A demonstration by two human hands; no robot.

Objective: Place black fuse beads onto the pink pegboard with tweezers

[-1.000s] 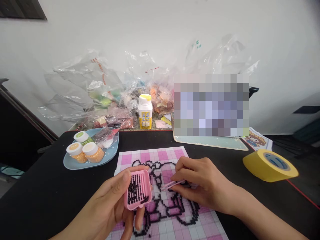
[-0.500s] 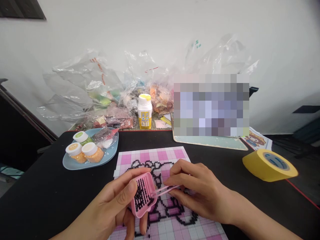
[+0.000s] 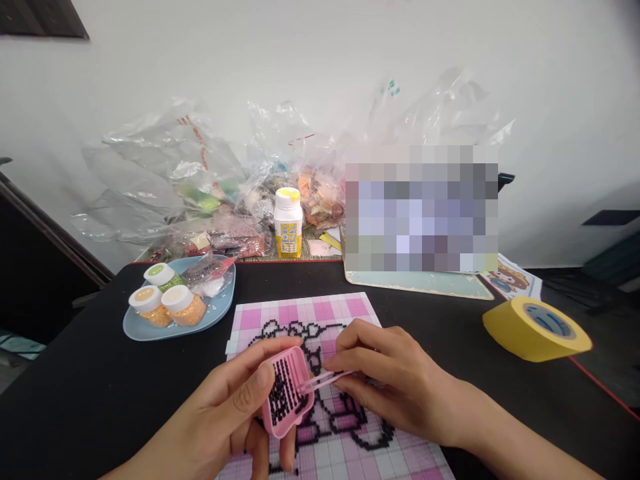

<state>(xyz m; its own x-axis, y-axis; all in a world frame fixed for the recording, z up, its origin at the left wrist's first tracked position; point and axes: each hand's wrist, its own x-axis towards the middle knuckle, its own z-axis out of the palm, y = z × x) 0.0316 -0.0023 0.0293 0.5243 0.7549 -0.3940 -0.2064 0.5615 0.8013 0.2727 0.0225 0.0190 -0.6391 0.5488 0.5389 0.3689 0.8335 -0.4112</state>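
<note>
A small pink bead tray (image 3: pixel 303 360) with ridged grooves is gripped in my left hand (image 3: pixel 235 400), tilted toward me. Black beads (image 3: pixel 281 393) lie in its grooves, partly in rows and partly heaped. My right hand (image 3: pixel 400 380) pinches pale pink tweezers (image 3: pixel 325 380), whose tips reach inside the tray near the beads. Whether a bead sits between the tips is too small to tell. Beneath both hands lies a pink-and-white checked pegboard (image 3: pixel 350 305), bearing an outline of black beads (image 3: pixel 373 443). My hands hide part of that outline.
On the left, a blue plate (image 3: pixel 220 313) carries several bead jars (image 3: pixel 185 305) and a plastic bag (image 3: pixel 207 270). A white-and-yellow bottle (image 3: pixel 289 223) stands behind the board, before crumpled plastic bags (image 3: pixel 165 167). To the right lies a yellow tape roll (image 3: pixel 515 330); a blurred-out area is behind.
The tweezer tips have moved slightly left, further into the tray. My left hand holds the tray almost still, and the whole view has shifted a little.
</note>
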